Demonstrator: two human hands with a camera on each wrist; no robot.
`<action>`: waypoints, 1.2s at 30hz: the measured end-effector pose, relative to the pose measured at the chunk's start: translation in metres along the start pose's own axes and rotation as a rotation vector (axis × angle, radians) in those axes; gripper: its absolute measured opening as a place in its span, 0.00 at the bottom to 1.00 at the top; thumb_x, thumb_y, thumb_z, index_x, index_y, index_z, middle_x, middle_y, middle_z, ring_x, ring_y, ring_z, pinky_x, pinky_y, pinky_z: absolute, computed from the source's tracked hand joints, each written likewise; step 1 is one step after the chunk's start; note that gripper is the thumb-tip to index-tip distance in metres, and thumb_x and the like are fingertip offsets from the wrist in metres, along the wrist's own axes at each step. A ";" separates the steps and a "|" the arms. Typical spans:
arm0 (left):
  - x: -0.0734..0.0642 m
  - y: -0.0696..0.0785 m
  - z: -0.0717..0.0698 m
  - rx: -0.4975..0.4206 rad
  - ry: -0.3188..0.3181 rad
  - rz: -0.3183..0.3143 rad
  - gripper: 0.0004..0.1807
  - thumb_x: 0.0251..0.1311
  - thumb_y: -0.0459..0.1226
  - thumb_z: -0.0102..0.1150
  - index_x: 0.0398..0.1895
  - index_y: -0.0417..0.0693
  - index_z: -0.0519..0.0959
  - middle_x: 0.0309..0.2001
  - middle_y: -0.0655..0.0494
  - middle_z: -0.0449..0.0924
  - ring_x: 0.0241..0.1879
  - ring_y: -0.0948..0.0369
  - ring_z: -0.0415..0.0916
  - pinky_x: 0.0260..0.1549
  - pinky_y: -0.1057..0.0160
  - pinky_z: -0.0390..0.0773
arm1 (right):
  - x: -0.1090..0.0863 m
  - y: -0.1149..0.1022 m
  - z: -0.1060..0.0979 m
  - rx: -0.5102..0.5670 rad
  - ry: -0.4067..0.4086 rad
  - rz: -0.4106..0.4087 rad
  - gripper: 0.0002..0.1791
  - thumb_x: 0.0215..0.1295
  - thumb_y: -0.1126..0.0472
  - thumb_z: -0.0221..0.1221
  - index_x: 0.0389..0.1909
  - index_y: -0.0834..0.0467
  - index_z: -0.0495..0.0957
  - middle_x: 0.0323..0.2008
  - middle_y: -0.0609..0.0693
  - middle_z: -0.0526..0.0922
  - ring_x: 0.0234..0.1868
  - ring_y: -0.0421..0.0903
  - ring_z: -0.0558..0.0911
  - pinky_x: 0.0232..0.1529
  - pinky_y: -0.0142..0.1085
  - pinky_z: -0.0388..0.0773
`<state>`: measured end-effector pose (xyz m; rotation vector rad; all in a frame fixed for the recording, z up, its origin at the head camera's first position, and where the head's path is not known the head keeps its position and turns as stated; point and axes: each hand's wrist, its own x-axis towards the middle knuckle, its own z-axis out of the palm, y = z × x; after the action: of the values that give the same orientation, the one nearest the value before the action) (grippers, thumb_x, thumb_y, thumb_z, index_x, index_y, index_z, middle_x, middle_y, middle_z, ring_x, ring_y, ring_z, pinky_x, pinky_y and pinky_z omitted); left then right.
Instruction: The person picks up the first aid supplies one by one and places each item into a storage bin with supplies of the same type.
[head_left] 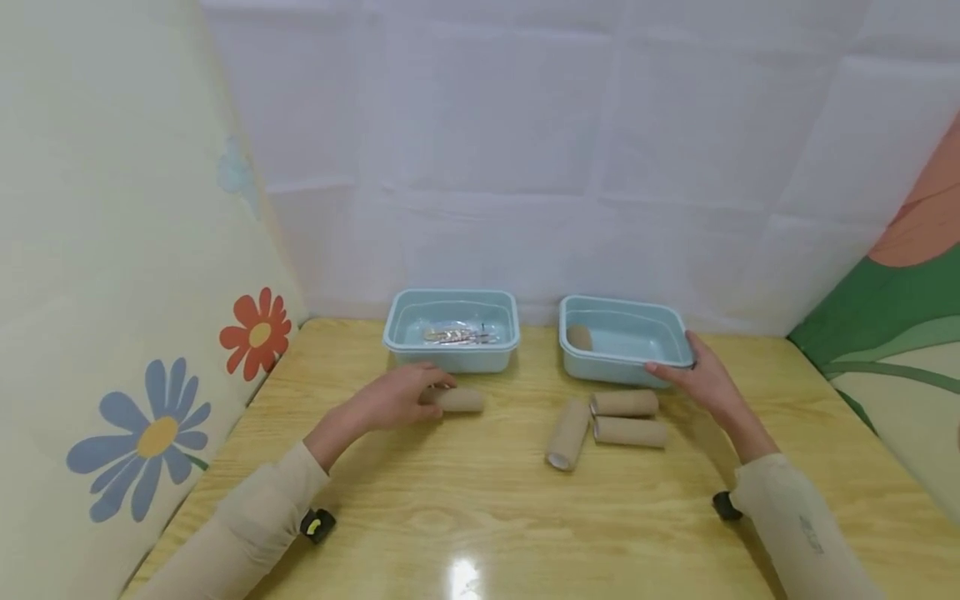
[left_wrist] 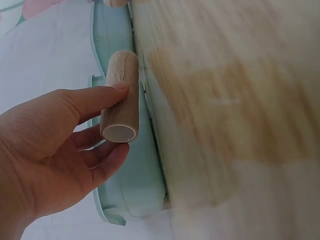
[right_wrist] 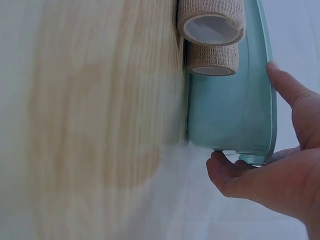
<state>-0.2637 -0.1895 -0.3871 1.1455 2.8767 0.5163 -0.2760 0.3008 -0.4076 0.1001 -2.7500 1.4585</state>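
My left hand [head_left: 401,396] holds a tan bandage roll [head_left: 465,401] in front of the left tub. In the left wrist view, the thumb lies over this crinkly roll [left_wrist: 122,80], fingers curled on its other side, its white hollow core showing. At the right, my right hand [head_left: 705,379] grips the near right corner of a light blue plastic tub [head_left: 607,367]. The right wrist view has the thumb on the tub's rim [right_wrist: 272,100] and the fingers bent around its end. One bandage roll [head_left: 580,337] lies inside this tub, at its left end.
Just before the right tub lie two parallel bandage rolls [head_left: 630,432] and a slanted one [head_left: 567,437]. A second light blue tub [head_left: 450,360] at the left contains clear-wrapped thin items [head_left: 459,336]. White cloth [head_left: 480,167] hangs behind the wooden table [head_left: 420,517].
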 end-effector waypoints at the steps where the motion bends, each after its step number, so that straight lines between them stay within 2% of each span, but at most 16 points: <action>1: 0.001 0.001 0.000 0.006 0.008 0.010 0.22 0.59 0.35 0.73 0.56 0.40 0.82 0.50 0.50 0.81 0.46 0.57 0.77 0.47 0.52 0.79 | 0.000 0.001 -0.001 0.002 -0.001 0.001 0.64 0.65 0.41 0.68 0.80 0.65 0.33 0.77 0.71 0.44 0.75 0.70 0.50 0.69 0.66 0.53; 6: 0.005 0.004 0.001 0.027 0.037 0.042 0.21 0.59 0.35 0.73 0.55 0.40 0.82 0.49 0.51 0.81 0.45 0.57 0.77 0.47 0.52 0.79 | 0.001 0.004 -0.003 0.022 -0.020 0.019 0.65 0.64 0.39 0.67 0.80 0.63 0.30 0.78 0.69 0.40 0.76 0.69 0.47 0.69 0.66 0.52; 10: 0.006 0.008 0.004 0.034 0.039 0.047 0.21 0.58 0.34 0.74 0.55 0.40 0.82 0.49 0.51 0.81 0.46 0.56 0.77 0.48 0.52 0.79 | 0.000 0.006 0.000 0.026 -0.026 0.029 0.66 0.64 0.38 0.67 0.81 0.63 0.30 0.78 0.69 0.39 0.76 0.69 0.46 0.69 0.66 0.52; 14: 0.013 0.014 0.006 0.042 0.034 0.043 0.21 0.59 0.35 0.73 0.55 0.40 0.82 0.49 0.51 0.81 0.46 0.57 0.77 0.48 0.53 0.79 | -0.001 0.007 0.000 0.020 -0.019 0.038 0.66 0.63 0.38 0.68 0.81 0.62 0.31 0.79 0.69 0.40 0.76 0.69 0.47 0.69 0.65 0.52; 19: 0.028 0.028 0.006 0.048 0.037 0.037 0.19 0.61 0.35 0.72 0.55 0.40 0.82 0.49 0.52 0.82 0.46 0.58 0.77 0.47 0.54 0.79 | 0.002 0.006 -0.001 0.020 0.000 0.010 0.66 0.62 0.38 0.69 0.81 0.63 0.34 0.78 0.69 0.45 0.75 0.68 0.52 0.69 0.64 0.54; 25: 0.049 0.047 0.007 0.100 0.018 0.043 0.20 0.61 0.34 0.71 0.55 0.39 0.81 0.51 0.50 0.83 0.49 0.55 0.79 0.49 0.54 0.79 | 0.006 0.007 -0.002 0.013 0.025 -0.017 0.64 0.62 0.41 0.70 0.81 0.65 0.38 0.76 0.70 0.51 0.73 0.67 0.56 0.69 0.62 0.56; 29: 0.060 0.054 0.008 0.130 0.013 0.058 0.19 0.62 0.33 0.69 0.56 0.39 0.81 0.51 0.50 0.82 0.50 0.54 0.79 0.49 0.53 0.79 | 0.007 0.009 -0.002 0.019 0.029 -0.031 0.63 0.62 0.42 0.70 0.81 0.66 0.39 0.75 0.70 0.53 0.72 0.67 0.59 0.69 0.62 0.57; 36: 0.080 0.062 0.010 0.160 0.016 0.082 0.16 0.60 0.33 0.67 0.52 0.40 0.81 0.43 0.53 0.82 0.40 0.57 0.78 0.42 0.55 0.80 | 0.009 0.011 0.000 0.048 0.036 -0.057 0.60 0.63 0.44 0.70 0.81 0.65 0.42 0.73 0.70 0.59 0.69 0.66 0.64 0.68 0.61 0.59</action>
<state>-0.2792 -0.0905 -0.3687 1.2901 2.9408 0.3016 -0.2859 0.3067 -0.4161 0.1504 -2.6617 1.4979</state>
